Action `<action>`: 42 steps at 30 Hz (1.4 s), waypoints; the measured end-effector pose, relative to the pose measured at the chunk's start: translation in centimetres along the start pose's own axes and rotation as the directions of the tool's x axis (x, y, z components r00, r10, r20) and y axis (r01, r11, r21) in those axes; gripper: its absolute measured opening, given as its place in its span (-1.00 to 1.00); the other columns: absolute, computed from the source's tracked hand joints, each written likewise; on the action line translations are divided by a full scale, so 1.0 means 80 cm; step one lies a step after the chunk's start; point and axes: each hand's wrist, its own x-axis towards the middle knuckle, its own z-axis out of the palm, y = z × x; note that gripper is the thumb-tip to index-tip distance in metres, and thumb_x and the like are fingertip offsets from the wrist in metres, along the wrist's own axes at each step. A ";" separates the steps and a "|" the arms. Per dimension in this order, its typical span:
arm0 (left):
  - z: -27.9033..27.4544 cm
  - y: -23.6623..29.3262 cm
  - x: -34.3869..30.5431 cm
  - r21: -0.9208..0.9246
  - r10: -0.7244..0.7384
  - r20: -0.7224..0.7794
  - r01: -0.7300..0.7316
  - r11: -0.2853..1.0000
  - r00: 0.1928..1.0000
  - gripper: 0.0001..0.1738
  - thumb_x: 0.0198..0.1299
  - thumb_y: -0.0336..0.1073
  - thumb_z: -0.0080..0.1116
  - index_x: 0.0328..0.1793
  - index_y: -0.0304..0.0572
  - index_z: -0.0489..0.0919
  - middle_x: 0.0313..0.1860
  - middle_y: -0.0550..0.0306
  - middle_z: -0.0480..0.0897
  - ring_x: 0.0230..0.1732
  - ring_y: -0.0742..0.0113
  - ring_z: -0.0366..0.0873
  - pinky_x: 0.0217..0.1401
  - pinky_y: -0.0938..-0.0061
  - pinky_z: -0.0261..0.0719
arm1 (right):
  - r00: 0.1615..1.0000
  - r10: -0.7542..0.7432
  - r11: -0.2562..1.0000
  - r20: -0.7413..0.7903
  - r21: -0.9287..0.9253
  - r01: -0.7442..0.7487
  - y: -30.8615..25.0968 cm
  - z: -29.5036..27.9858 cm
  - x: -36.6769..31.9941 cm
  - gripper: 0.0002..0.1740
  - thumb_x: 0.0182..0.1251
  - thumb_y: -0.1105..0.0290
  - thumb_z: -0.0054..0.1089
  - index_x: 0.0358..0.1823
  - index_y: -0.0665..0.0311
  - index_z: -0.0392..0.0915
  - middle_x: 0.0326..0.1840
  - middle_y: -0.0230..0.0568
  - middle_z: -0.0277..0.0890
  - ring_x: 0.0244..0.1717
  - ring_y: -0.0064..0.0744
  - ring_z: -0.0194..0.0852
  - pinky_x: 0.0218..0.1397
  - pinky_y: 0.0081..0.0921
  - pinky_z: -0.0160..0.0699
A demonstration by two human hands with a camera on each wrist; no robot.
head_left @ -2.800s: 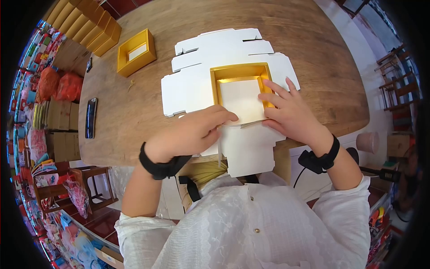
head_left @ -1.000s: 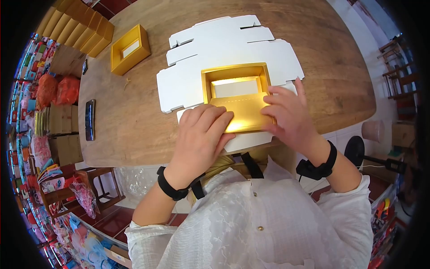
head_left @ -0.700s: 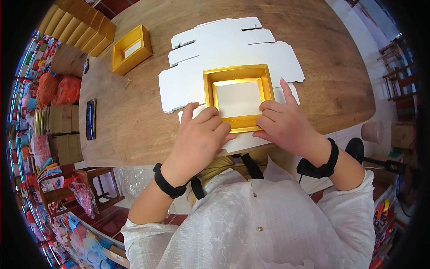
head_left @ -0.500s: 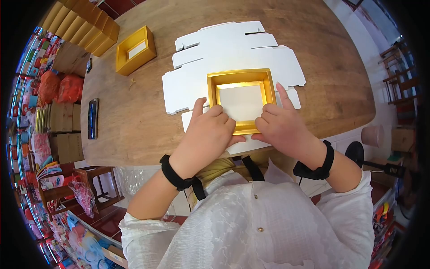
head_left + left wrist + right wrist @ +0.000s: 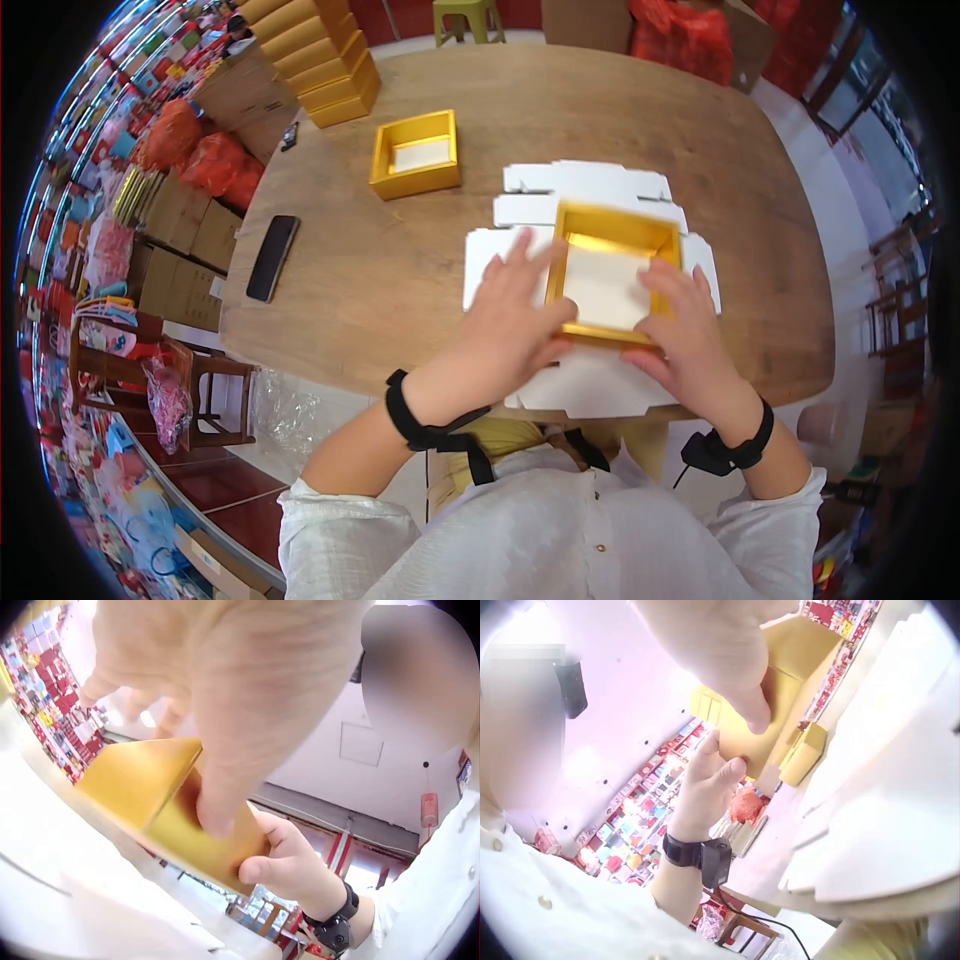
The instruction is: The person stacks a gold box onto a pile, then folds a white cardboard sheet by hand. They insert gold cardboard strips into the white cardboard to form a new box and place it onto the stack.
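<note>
A gold open-topped box [image 5: 622, 228] with a white floor is between my hands, over a pile of flat white cardboard blanks [image 5: 590, 385]. My left hand [image 5: 500, 325] pinches its front left corner, thumb on the outside and the other fingers spread. At the right side, my right hand [image 5: 692, 335] holds the wall with fingers over the rim and thumb low at the front. In the left wrist view the box [image 5: 124, 780] looks tilted above the blanks. The right wrist view shows both thumbs on the front wall of the box [image 5: 742, 746].
Another gold box [image 5: 416, 183] stands farther back on the wooden table [image 5: 350, 320]. A tall stack of gold boxes [image 5: 330, 75] rises at the back left edge. A phone [image 5: 272, 260] lies at the left. A wooden chair [image 5: 225, 400] is beyond the table's left edge.
The box's front gold flap was folded down inside, forming the front wall. Since then the box has moved away from my body over the blanks, and my left fingers have spread. The head view has tilted up.
</note>
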 end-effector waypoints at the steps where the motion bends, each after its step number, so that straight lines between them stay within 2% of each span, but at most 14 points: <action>1: -0.012 -0.013 -0.004 -0.088 -0.077 -0.047 0.072 0.994 0.996 -0.62 0.08 -0.35 0.45 0.02 -0.14 0.58 0.51 -0.27 0.26 0.48 -0.33 0.29 0.49 -0.05 0.31 | 0.998 -0.045 0.998 -0.048 0.048 0.047 0.001 -0.003 0.024 -0.67 0.04 0.34 0.53 -0.27 0.18 0.51 0.53 0.00 0.15 0.55 0.21 0.09 0.56 0.27 -0.01; 6: -0.075 -0.109 0.001 -0.300 -0.258 -0.253 0.178 0.937 0.932 -0.66 0.19 -0.47 0.33 0.09 -0.25 0.55 0.43 -0.25 0.38 0.29 -0.15 0.51 0.29 0.24 0.56 | 0.973 -0.021 0.954 -0.229 0.285 0.088 -0.001 0.051 0.172 -0.44 0.33 0.43 0.31 0.35 0.03 0.40 0.61 0.17 0.03 0.58 0.30 0.03 0.58 -0.12 0.14; 8: -0.095 -0.159 0.007 -0.282 -0.357 -0.295 0.277 0.919 0.886 -0.71 0.28 -0.50 0.23 0.12 -0.30 0.52 0.21 -0.20 0.56 0.08 0.01 0.62 0.11 0.30 0.62 | 0.988 0.152 0.504 0.018 0.858 -0.093 -0.005 0.094 0.234 -0.25 0.42 0.49 0.15 0.59 0.05 0.10 0.65 0.22 -0.05 0.60 0.20 0.05 0.57 -0.14 0.16; 11: -0.103 -0.225 0.018 -0.245 -0.453 -0.375 0.384 0.890 0.809 -0.70 0.32 -0.50 0.16 0.17 -0.29 0.50 -0.02 -0.19 0.64 -0.02 -0.02 0.64 0.05 0.29 0.60 | 0.954 0.119 0.688 -0.276 0.716 0.121 0.012 0.173 0.312 -0.19 0.44 0.56 0.03 0.65 0.23 -0.10 0.64 0.21 0.01 0.58 0.07 0.15 0.52 -0.19 0.26; 13: -0.093 -0.262 0.021 -0.176 -0.429 -0.413 0.392 0.903 0.803 -0.69 0.33 -0.51 0.12 0.19 -0.28 0.49 -0.07 -0.20 0.65 -0.03 -0.05 0.64 0.03 0.27 0.58 | 0.944 0.274 0.768 -0.186 0.633 -0.098 0.013 0.193 0.343 -0.26 0.47 0.56 -0.03 0.64 0.25 -0.02 0.49 0.10 0.31 0.34 -0.20 0.42 0.38 -0.35 0.37; 16: -0.083 -0.292 0.019 -0.080 -0.424 -0.394 0.429 0.900 0.816 -0.59 0.33 -0.56 0.03 0.30 -0.24 0.45 -0.02 -0.27 0.65 0.02 -0.18 0.62 0.11 0.17 0.55 | 0.942 0.336 0.753 -0.025 0.608 -0.252 0.020 0.215 0.357 -0.30 0.48 0.55 -0.05 0.62 0.27 0.03 0.35 0.12 0.47 0.33 -0.16 0.46 0.36 -0.36 0.40; 17: -0.076 -0.295 0.018 -0.103 -0.469 -0.378 0.467 0.878 0.798 -0.56 0.32 -0.57 0.02 0.34 -0.23 0.42 0.00 -0.30 0.65 0.05 -0.20 0.61 0.13 0.15 0.55 | 0.936 0.345 0.799 -0.077 0.547 -0.250 0.022 0.224 0.353 -0.41 0.46 0.54 -0.10 0.52 0.43 0.18 0.25 0.34 0.49 0.29 0.19 0.47 0.35 -0.21 0.43; 28: -0.077 -0.293 0.019 -0.176 -0.568 -0.320 0.542 0.822 0.758 -0.40 0.27 -0.60 0.04 0.47 -0.24 0.33 0.19 -0.37 0.56 0.28 -0.25 0.50 0.33 0.14 0.47 | 0.956 0.287 0.804 -0.051 0.555 -0.212 0.039 0.243 0.344 -0.47 0.47 0.50 -0.03 0.46 0.32 0.31 0.21 0.31 0.53 0.24 0.20 0.51 0.31 -0.18 0.48; 30: -0.060 -0.304 0.018 0.074 -0.261 -0.675 0.416 0.906 0.690 -0.36 0.22 -0.58 0.12 0.47 -0.28 0.31 0.24 -0.32 0.54 0.34 -0.21 0.45 0.38 0.12 0.42 | 0.944 0.314 0.813 -0.104 0.544 -0.211 0.044 0.239 0.335 -0.48 0.48 0.49 -0.02 0.45 0.32 0.32 0.22 0.30 0.53 0.26 0.19 0.51 0.33 -0.19 0.48; 34: -0.084 -0.212 0.021 0.068 -0.236 -0.605 0.345 0.936 0.760 -0.44 0.23 -0.53 0.12 0.39 -0.34 0.36 0.32 -0.33 0.45 0.43 -0.30 0.32 0.44 0.03 0.36 | 0.961 0.260 0.790 0.098 0.550 -0.270 0.036 0.125 0.272 -0.54 0.48 0.41 0.08 0.37 0.34 0.43 0.21 0.17 0.58 0.28 0.01 0.54 0.34 -0.20 0.48; 36: -0.070 -0.150 0.015 -0.008 -0.156 -0.186 0.157 0.988 0.970 -0.54 0.21 -0.42 0.21 0.25 -0.36 0.46 0.24 -0.38 0.48 0.36 -0.30 0.38 0.39 0.07 0.41 | 0.908 0.079 0.751 0.411 0.575 -0.325 0.048 0.085 0.222 -0.60 0.47 0.40 0.11 0.28 0.32 0.51 0.17 0.10 0.62 0.21 -0.05 0.58 0.32 -0.22 0.50; 38: -0.040 -0.075 0.011 -0.119 -0.239 0.355 0.297 0.947 0.904 -0.58 0.15 -0.32 0.35 0.12 -0.29 0.53 0.30 -0.28 0.44 0.34 -0.29 0.40 0.40 0.12 0.42 | 0.884 0.122 0.704 0.450 0.589 -0.397 0.053 0.064 0.158 -0.63 0.44 0.39 0.14 0.22 0.32 0.57 0.12 0.05 0.64 0.15 -0.09 0.60 0.28 -0.24 0.52; 40: 0.023 -0.041 -0.017 -0.077 0.103 0.428 -0.078 0.994 0.898 -0.48 0.09 -0.15 0.42 0.07 -0.34 0.53 0.26 -0.35 0.46 0.33 -0.39 0.38 0.37 0.07 0.43 | 0.877 0.054 0.843 0.478 0.448 -0.297 0.046 0.041 0.092 -0.63 0.40 0.38 0.18 0.18 0.32 0.58 0.11 0.01 0.63 0.16 -0.06 0.59 0.27 -0.26 0.52; 42: 0.057 -0.006 -0.026 -0.065 0.162 0.422 -0.149 0.987 0.892 -0.43 0.06 -0.09 0.44 0.04 -0.37 0.54 0.26 -0.39 0.46 0.34 -0.43 0.36 0.41 0.02 0.40 | 0.897 -0.037 0.919 0.440 0.368 -0.142 0.051 0.046 0.025 -0.63 0.36 0.36 0.25 0.16 0.31 0.58 0.21 0.01 0.57 0.24 -0.04 0.52 0.34 -0.28 0.46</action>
